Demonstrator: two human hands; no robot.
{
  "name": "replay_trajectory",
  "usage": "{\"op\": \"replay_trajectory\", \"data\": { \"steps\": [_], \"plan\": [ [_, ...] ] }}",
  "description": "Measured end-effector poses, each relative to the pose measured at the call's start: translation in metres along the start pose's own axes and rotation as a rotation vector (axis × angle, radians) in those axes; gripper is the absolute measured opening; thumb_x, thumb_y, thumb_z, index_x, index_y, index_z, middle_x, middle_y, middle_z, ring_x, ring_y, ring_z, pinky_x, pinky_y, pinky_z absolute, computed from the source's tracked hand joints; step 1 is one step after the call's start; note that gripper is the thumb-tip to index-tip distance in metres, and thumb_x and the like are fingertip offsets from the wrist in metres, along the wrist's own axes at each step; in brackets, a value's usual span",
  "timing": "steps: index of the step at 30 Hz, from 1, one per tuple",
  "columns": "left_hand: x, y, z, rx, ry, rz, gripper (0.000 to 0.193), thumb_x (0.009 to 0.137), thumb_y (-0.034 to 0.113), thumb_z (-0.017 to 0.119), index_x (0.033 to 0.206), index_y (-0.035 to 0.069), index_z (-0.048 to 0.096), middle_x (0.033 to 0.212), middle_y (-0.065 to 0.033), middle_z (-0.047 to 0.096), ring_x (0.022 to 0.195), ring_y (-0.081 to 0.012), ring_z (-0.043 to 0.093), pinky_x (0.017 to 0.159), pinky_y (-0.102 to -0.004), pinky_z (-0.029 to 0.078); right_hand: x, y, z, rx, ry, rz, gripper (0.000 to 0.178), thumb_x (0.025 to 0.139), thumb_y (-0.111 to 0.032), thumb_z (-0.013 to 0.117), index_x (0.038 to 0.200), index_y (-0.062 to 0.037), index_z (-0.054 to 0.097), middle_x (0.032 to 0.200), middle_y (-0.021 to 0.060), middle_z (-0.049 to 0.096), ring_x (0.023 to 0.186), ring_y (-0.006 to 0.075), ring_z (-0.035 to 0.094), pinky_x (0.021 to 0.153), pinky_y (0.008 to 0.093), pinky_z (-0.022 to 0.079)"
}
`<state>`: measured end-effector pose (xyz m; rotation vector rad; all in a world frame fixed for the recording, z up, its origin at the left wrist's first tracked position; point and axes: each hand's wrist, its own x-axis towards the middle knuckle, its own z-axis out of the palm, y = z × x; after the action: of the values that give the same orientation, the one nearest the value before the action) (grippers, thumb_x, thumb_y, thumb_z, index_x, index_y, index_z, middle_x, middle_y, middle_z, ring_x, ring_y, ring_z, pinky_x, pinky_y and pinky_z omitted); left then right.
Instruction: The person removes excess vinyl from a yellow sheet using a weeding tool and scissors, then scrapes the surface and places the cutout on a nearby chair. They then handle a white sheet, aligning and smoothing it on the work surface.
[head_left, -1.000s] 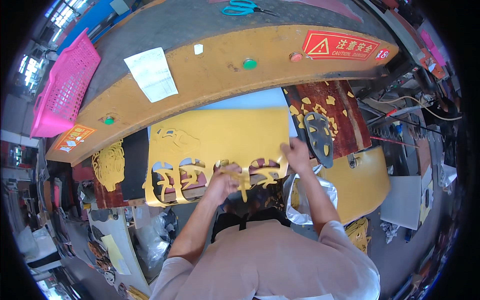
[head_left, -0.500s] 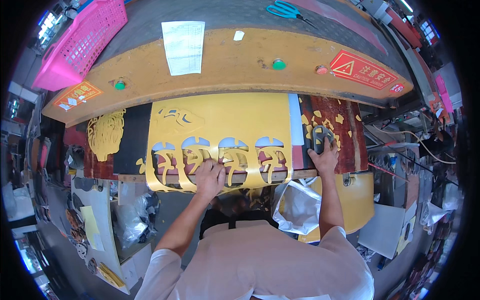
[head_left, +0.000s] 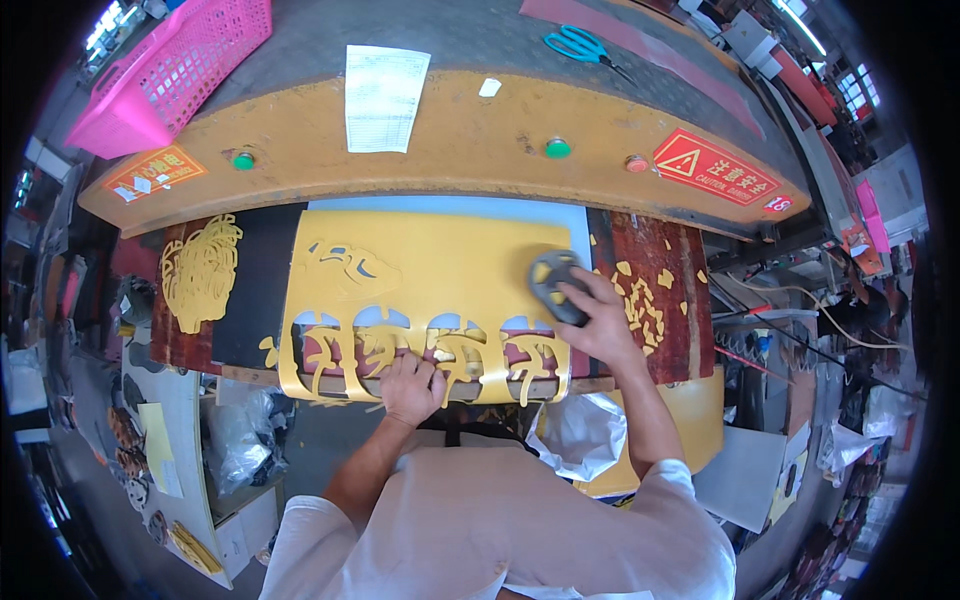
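Note:
A yellow sheet (head_left: 450,262) lies under the machine's beam, with a row of large cut-out openings along its near edge. My left hand (head_left: 412,388) is on that near edge, fingers curled over the thin strips left between the openings. In my right hand (head_left: 600,322) is a dark, oval cutting die (head_left: 553,287), held above the right part of the sheet. Yellow shows through the die's gaps. Near the sheet's far left, some curved cuts (head_left: 345,260) mark its surface.
An orange-brown machine beam (head_left: 480,120) with green and red buttons spans the far side. Tangled yellow offcuts (head_left: 200,270) lie at left, small yellow scraps (head_left: 642,305) at right. A pink basket (head_left: 185,75) and blue-handled scissors (head_left: 578,43) rest on top. A white bag (head_left: 580,435) hangs below.
My right hand has lifted the die from the board at right and carried it left over the sheet. The sheet has slid toward me, baring a pale blue strip behind it.

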<state>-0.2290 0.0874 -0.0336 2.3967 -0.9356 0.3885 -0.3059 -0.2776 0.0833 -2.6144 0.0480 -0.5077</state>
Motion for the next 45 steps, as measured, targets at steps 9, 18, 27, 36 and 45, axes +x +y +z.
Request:
{"op": "replay_trajectory", "data": {
  "steps": [9,18,27,36,45],
  "plan": [
    [-0.001,-0.001,-0.004,-0.021,-0.04,-0.025,0.016,0.081,0.028,0.074,0.077,0.015,0.067,0.085,-0.0066,0.058,0.075,-0.0292,0.061,0.063,-0.0458,0.045,0.105,-0.02,0.099,-0.081,-0.374,-0.343,0.058,0.074,-0.034,0.086,0.131,-0.028,0.077,0.161,0.0093,0.048,0.15,0.0455,0.037,0.122,0.0635,0.033],
    [0.03,-0.011,0.001,-0.02,0.023,0.045,0.014,0.081,0.024,0.071,0.075,0.014,0.063,0.08,-0.0073,0.054,0.072,-0.0286,0.059,0.061,-0.0449,0.041,0.074,-0.017,0.04,0.256,-0.127,0.107,0.035,0.094,-0.026,0.077,0.124,-0.0067,0.077,0.131,0.0193,0.07,0.12,0.0396,0.066,0.106,0.0452,0.053],
    [0.157,-0.06,0.063,0.018,0.107,0.068,0.014,0.082,0.023,0.071,0.078,0.01,0.068,0.084,-0.0097,0.061,0.084,-0.0336,0.064,0.066,-0.0496,0.047,0.042,-0.007,0.016,0.522,-0.075,0.506,0.024,0.103,-0.018,0.074,0.115,0.0033,0.077,0.099,0.0094,0.077,0.087,0.0113,0.071,0.078,0.0278,0.056],
    [0.242,-0.086,0.096,0.098,0.135,0.121,0.016,0.083,0.025,0.068,0.084,0.01,0.071,0.087,-0.0104,0.063,0.087,-0.0341,0.065,0.07,-0.0506,0.05,0.111,-0.008,-0.028,0.594,0.336,0.468,0.029,0.109,-0.024,0.067,0.1,0.0035,0.073,0.087,0.003,0.071,0.086,0.009,0.063,0.079,0.0299,0.054],
    [0.266,-0.102,0.11,0.06,0.13,0.164,0.023,0.082,0.018,0.068,0.101,0.007,0.077,0.1,-0.0167,0.072,0.085,-0.0399,0.07,0.073,-0.053,0.057,0.209,0.028,0.039,0.445,0.285,0.4,0.028,0.11,-0.024,0.06,0.101,0.0007,0.069,0.089,0.0094,0.073,0.082,0.0148,0.066,0.075,0.0338,0.056]
  ]
}}
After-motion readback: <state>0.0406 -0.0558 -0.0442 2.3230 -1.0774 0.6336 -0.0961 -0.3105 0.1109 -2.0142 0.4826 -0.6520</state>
